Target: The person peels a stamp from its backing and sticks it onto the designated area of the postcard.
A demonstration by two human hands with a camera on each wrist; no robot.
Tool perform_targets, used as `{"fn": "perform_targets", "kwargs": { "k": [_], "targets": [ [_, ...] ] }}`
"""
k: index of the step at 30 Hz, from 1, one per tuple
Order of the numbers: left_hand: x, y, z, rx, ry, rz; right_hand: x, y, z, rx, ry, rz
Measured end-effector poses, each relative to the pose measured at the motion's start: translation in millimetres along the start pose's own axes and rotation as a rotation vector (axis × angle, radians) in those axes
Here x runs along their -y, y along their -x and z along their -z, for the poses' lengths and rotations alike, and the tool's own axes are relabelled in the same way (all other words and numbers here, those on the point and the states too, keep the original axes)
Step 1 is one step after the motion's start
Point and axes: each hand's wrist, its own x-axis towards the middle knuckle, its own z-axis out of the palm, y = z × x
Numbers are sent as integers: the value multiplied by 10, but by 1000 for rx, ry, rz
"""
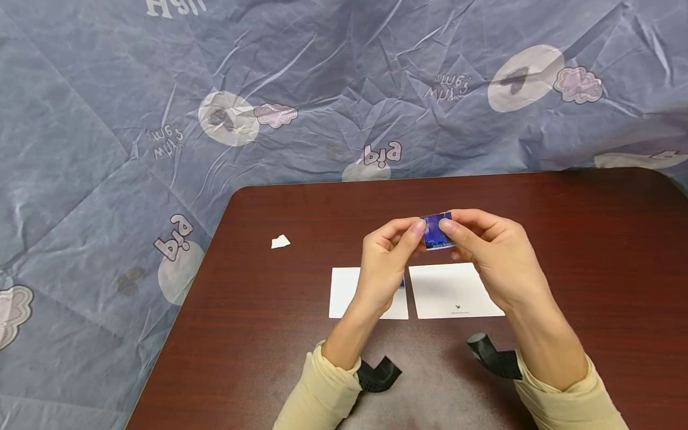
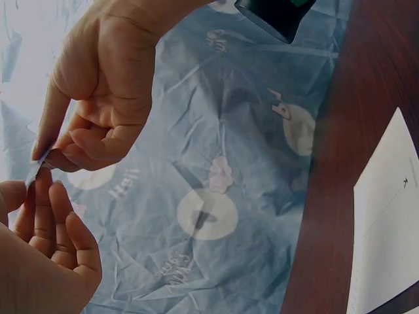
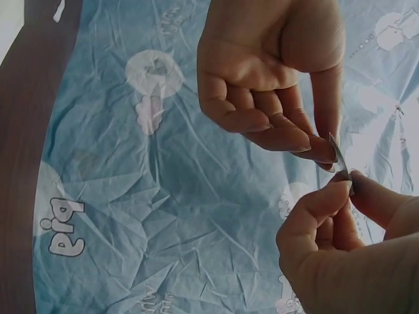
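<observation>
Both hands are raised over the table and hold a small, thin blue printed square (image 1: 438, 232) between them. My left hand (image 1: 383, 260) pinches its left edge between thumb and fingers. On its right side, my right hand (image 1: 497, 254) grips it with the thumb (image 1: 454, 230) pressed on the printed face. Seen edge-on in the right wrist view, the square (image 3: 341, 160) looks slightly bent. Below the hands lie two white cards, a left one (image 1: 344, 292) and a right one (image 1: 451, 292) with a small dark mark. A bit of blue shows on the left card, partly hidden by my left hand.
A torn white scrap (image 1: 280, 241) lies on the dark red-brown table (image 1: 258, 334), left of the cards. A wrinkled blue printed sheet (image 1: 301, 71) hangs behind the table's far edge. Black camera mounts (image 1: 379, 375) stick out from both sleeves.
</observation>
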Motion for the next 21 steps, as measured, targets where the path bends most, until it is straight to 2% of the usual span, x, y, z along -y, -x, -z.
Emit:
{"fn": "perform_targets", "kwargs": {
  "k": [3, 7, 9, 11, 12, 15, 18, 21],
  "targets": [
    [34, -5, 1, 6, -31, -2, -2, -19, 12, -56, 60, 19],
    [104, -23, 6, 20, -65, 13, -3, -38, 38, -97, 56, 41],
    [148, -35, 16, 43, -139, 18, 0, -47, 50, -110, 54, 47],
    [196, -46, 25, 85, -289, 18, 5, -55, 59, -120, 53, 50],
    [222, -51, 28, 112, -398, 17, 9, -60, 64, -126, 54, 51],
    [308, -53, 32, 234, -816, 32, 22, -73, 70, -134, 62, 60],
    [420, -35, 10, 393, -1166, 73, 33, -86, 73, -134, 60, 77],
    [566, 3, -48, 521, -1375, 111, 41, -94, 77, -136, 49, 88]
  ]
}}
